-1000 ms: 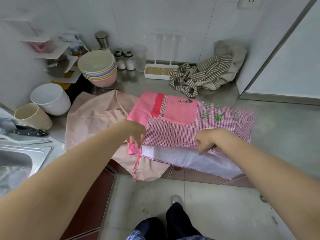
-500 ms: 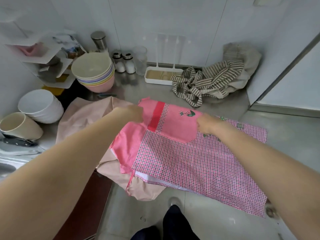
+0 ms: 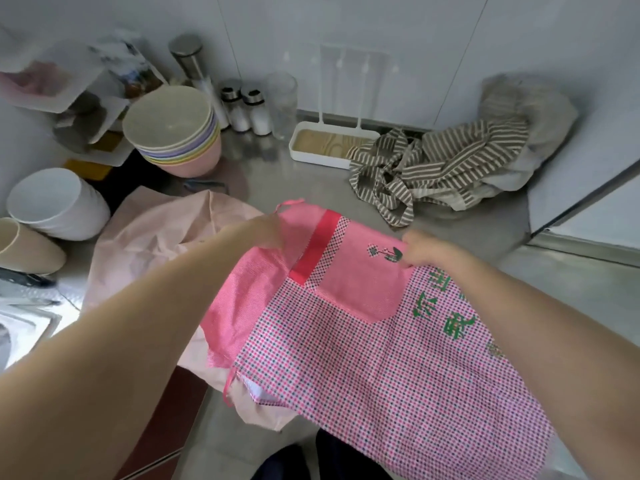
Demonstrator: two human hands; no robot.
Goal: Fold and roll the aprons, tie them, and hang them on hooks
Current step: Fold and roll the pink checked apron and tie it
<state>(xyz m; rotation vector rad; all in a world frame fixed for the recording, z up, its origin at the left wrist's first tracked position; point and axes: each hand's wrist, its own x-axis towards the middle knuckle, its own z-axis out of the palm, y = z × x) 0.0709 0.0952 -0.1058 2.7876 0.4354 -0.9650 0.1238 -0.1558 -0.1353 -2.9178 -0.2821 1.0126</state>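
A pink checked apron [image 3: 374, 362] with a plain pink pocket and green lettering lies spread over the counter edge, its lower part hanging toward me. My left hand [image 3: 263, 230] grips its far left part near a pink strap. My right hand [image 3: 424, 251] pinches the far edge beside the pocket's flower print. Under it, to the left, lies a pale pink apron [image 3: 149, 237]. A striped brown apron [image 3: 426, 168] sits crumpled at the back right.
Stacked pastel bowls [image 3: 173, 133], white bowls [image 3: 52, 202] and a beige cup [image 3: 24, 244] stand at the left. Shakers [image 3: 247, 109], a glass [image 3: 284, 102] and a white tray [image 3: 329, 143] line the back wall. A sink [image 3: 24, 323] edges the left. The steel counter [image 3: 571, 289] extends right.
Both hands moved from the apron's near edge to its far edge and took hold there. The checked apron now lies opened out, hanging over the counter front.
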